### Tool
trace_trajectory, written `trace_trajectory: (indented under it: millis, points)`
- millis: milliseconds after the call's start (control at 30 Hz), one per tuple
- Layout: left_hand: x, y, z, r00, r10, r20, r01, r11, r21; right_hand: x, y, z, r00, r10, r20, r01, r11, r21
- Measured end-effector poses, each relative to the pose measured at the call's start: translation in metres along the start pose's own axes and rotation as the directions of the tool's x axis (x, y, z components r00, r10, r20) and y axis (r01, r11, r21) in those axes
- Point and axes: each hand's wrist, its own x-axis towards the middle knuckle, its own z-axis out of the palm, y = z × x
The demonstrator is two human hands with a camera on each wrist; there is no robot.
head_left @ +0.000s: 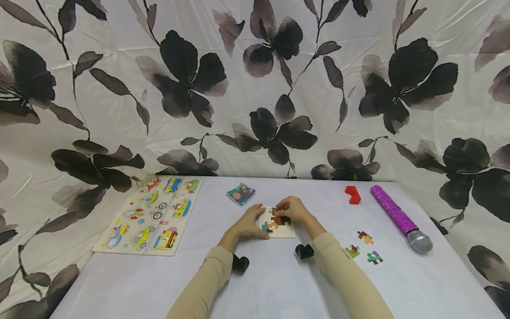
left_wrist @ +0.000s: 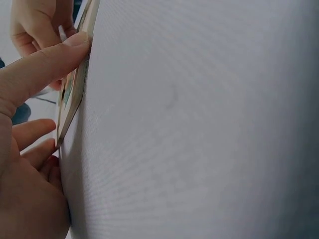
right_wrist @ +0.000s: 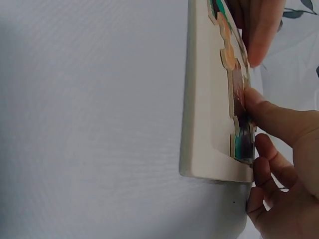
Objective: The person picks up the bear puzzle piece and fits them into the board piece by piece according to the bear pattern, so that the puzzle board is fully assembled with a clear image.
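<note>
A small pale wooden puzzle board [head_left: 283,232] lies flat on the table, partly filled with joined brown, orange and green jigsaw pieces [head_left: 275,223]. My left hand [head_left: 248,223] holds the board's left side, its thumb on the near edge and fingers towards the far edge. At the board's far right, my right hand [head_left: 296,210] pinches a dark jigsaw piece against the others; its thumb [right_wrist: 269,114] touches the brown part of the picture. Curled fingers hide most of that piece. The board's near part shows bare wood in the right wrist view.
Loose jigsaw pieces [head_left: 365,238] lie right of the right forearm. Beyond them are a glittery purple microphone [head_left: 394,212] and a red angular block [head_left: 353,195]. A picture card [head_left: 241,194] lies behind the board, and a large vehicle puzzle [head_left: 149,217] sits at the left.
</note>
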Motion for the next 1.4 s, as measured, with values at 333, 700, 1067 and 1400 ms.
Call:
trace_trajectory:
  millis: [333, 700, 1067, 1400]
  points:
    - [-0.001, 0.003, -0.001, 1.0, -0.011, -0.002, 0.011, 1.0, -0.024, -0.002, -0.006, -0.001, 0.999, 0.016, -0.052, -0.014, 0.999, 0.035]
    - [0.0, 0.002, 0.001, 1.0, -0.016, 0.002, 0.016, 0.999, -0.03, 0.0, -0.002, -0.006, 0.995, 0.025, -0.095, -0.01, 0.987, 0.159]
    - [0.0, 0.002, -0.001, 0.999, -0.033, -0.001, 0.033, 0.999, -0.018, 0.003, -0.001, -0.012, 0.984, 0.067, -0.167, -0.022, 0.965, 0.261]
    - [0.0, 0.001, -0.001, 1.0, -0.025, 0.008, 0.025, 0.999, -0.019, 0.004, -0.001, -0.005, 0.995, 0.077, -0.07, -0.061, 0.975, 0.212]
